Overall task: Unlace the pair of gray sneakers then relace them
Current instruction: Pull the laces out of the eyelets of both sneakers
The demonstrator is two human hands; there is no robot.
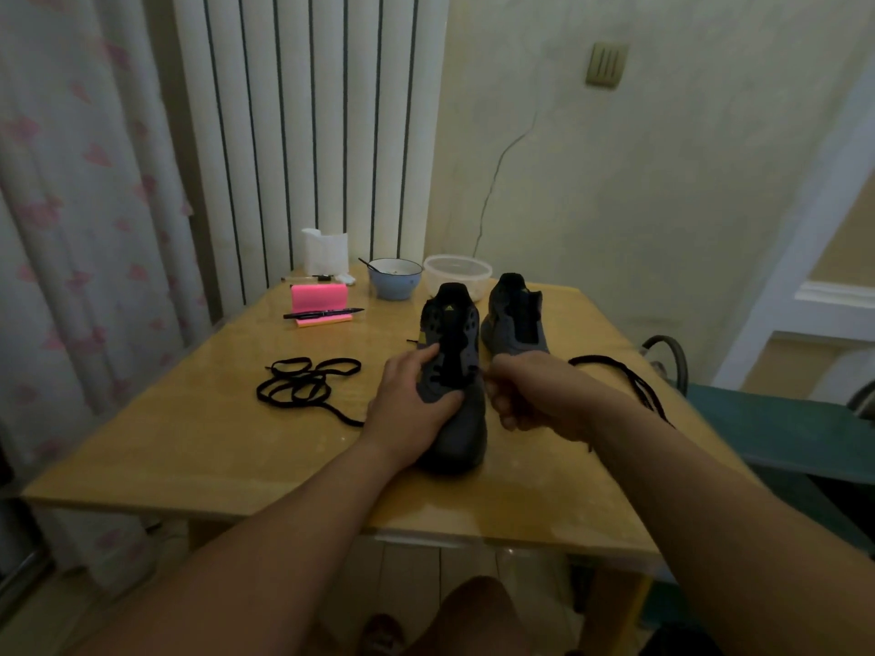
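Note:
Two gray sneakers stand on the wooden table (189, 447), toes toward me. The nearer sneaker (457, 428) is in the middle, and my left hand (412, 409) grips its left side and toe area. My right hand (535, 395), fingers curled, pinches a black lace (629, 378) at the shoe's right eyelets; the lace trails off to the right over the table. The second sneaker (513, 314) stands behind and to the right, without a lace. Another black lace (303, 381) lies loose in coils on the table to the left.
At the back of the table are a pink notepad with a black pen (322, 305), a blue bowl (394, 277), a clear plastic container (457, 272) and a white tissue pack (325, 250). A green chair (776, 428) stands at the right.

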